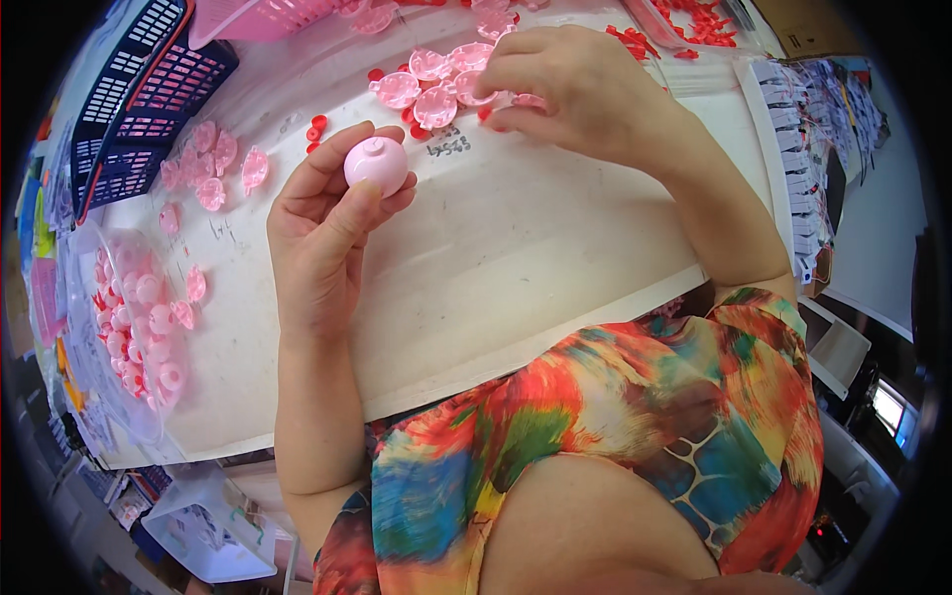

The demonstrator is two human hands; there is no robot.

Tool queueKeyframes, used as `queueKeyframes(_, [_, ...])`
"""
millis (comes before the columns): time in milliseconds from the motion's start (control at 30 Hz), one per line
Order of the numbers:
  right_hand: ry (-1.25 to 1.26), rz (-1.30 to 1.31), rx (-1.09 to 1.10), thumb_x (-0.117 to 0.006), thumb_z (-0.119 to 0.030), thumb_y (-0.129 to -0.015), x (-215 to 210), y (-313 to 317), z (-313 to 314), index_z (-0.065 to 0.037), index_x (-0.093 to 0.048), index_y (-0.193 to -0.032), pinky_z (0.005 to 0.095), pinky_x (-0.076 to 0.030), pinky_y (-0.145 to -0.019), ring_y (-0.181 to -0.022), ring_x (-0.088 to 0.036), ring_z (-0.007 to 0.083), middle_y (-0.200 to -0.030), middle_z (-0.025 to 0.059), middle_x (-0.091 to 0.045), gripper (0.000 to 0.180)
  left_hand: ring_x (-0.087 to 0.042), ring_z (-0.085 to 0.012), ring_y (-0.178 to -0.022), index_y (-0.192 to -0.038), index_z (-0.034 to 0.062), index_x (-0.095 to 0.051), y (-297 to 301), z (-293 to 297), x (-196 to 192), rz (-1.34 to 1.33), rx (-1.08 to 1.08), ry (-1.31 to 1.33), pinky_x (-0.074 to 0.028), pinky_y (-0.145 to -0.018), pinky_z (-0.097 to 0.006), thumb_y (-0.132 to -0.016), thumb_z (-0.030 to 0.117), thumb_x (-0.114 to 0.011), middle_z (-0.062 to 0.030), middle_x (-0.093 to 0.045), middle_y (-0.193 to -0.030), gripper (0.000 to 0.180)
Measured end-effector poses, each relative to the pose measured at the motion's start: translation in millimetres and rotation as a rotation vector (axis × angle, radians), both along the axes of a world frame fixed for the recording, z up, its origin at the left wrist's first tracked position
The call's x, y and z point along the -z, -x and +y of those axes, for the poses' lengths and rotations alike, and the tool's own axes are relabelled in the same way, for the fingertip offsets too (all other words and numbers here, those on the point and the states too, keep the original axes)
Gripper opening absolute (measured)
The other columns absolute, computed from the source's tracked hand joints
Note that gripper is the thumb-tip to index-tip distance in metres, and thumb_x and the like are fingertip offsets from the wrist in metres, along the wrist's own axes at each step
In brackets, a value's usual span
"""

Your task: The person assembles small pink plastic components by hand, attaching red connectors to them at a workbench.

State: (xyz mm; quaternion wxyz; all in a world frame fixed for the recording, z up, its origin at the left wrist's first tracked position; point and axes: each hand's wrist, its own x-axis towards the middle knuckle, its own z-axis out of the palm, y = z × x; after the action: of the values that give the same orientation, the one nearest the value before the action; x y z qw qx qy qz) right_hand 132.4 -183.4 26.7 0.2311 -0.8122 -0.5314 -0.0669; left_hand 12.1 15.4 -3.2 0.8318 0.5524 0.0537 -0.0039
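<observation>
Pink round cap sits pinched between thumb and fingertips of the left hand, held above the white worktop. Right hand is further out, fingers curled down onto a pile of clear pink shells with small red pieces beside it. Left of the left hand: more pink shells loose and a clear bag of them.

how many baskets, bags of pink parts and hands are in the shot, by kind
dark blue baskets: 2
pink basket: 1
clear bag of pink parts: 1
hands: 2, the left hand holding a pink round part, the right hand on the pile of pink pieces
total: 6
</observation>
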Motion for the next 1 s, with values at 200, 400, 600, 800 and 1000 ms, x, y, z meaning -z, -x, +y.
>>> queueKeyframes(200, [0.230, -0.019, 0.048, -0.064, -0.014, -0.068, 8.2, 4.1, -8.0, -0.007, -0.059, -0.076, 0.0332, -0.041, -0.060, -0.070, -0.054, 0.0207, -0.077, 0.0042, -0.054, 0.011, -0.058, -0.0215, -0.092, -0.114, -0.0005, -0.047, -0.6, -0.8, -2.9, 0.005, -0.005, -0.010, -0.050, -0.078, -0.028, -0.081, 0.006, -0.053, -0.0194, -0.051, -0.111, 0.034])
queueKeyframes(400, [0.210, 0.064, 0.016, -0.062, -0.015, -0.070, 15.5, 1.0, -6.4, -0.007, -0.059, -0.071, 0.0331, -0.042, -0.062, -0.071, -0.053, 0.0214, -0.074, 0.0033, -0.055, 0.009, -0.058, -0.0193, -0.087, -0.109, -0.0030, -0.050, -0.5, -3.8, -5.9, 0.052, -0.028, 0.059, -0.051, -0.077, -0.031, -0.076, 0.005, -0.059, -0.0144, -0.056, -0.104, 0.035])
queueKeyframes(600, [0.177, -0.044, 0.021, -0.058, -0.014, -0.072, 20.1, -2.0, -5.7, -0.006, -0.057, -0.066, 0.0344, -0.043, -0.060, -0.068, -0.054, 0.0210, -0.066, 0.0038, -0.054, 0.010, -0.058, -0.0206, -0.089, -0.113, 0.0000, -0.048, 1.2, -3.4, -3.8, 0.058, 0.072, 0.012, -0.050, -0.077, -0.029, -0.079, 0.008, -0.057, -0.0182, -0.052, -0.110, 0.036])
queueKeyframes(800, [0.239, -0.045, 0.038, -0.062, -0.015, -0.070, 16.6, -3.5, -6.5, -0.008, -0.059, -0.074, 0.0334, -0.040, -0.066, -0.073, -0.054, 0.0217, -0.074, 0.0039, -0.056, 0.009, -0.058, -0.0184, -0.086, -0.108, -0.0030, -0.051, 0.1, -5.8, -6.1, 0.089, 0.004, 0.074, -0.051, -0.076, -0.031, -0.073, 0.007, -0.063, -0.0120, -0.058, -0.099, 0.038])
queueKeyframes(1000, [0.029, -0.044, 0.018, -0.060, -0.018, -0.070, 27.1, 0.8, 1.5, -0.007, -0.056, -0.067, 0.0353, -0.042, -0.063, -0.070, -0.054, 0.0221, -0.067, 0.0046, -0.053, 0.012, -0.058, -0.0185, -0.087, -0.108, -0.0033, -0.051, -0.3, -5.5, -6.0, 0.094, 0.018, 0.070, -0.051, -0.076, -0.031, -0.073, 0.007, -0.063, -0.0122, -0.058, -0.098, 0.038])
